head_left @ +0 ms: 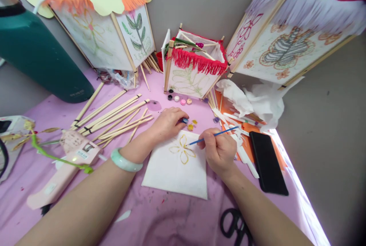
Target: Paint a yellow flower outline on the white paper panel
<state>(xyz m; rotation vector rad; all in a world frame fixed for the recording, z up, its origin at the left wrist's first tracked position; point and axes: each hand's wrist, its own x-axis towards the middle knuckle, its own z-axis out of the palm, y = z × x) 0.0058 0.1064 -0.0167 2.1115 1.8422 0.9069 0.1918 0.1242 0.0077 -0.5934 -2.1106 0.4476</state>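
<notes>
By the right hand (pixel 219 150), a blue paintbrush (pixel 196 142) is gripped — tip set at a yellow 4-petalled flower (pixel 183 147) on a white sheet (pixel 177 179). By the left hand (pixel 170 122), a blue paint pot (pixel 185 120) is pinched near the far edge. The sheet is flanked by wooden sticks (pixel 120 114) and a phone (pixel 268 164).

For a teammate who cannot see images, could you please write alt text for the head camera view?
A person's right hand holds a blue paintbrush at a yellow flower outline on a white panel, while the left hand holds a small pot. Fringed, lantern-like frames are behind; wooden sticks lie left.
</notes>
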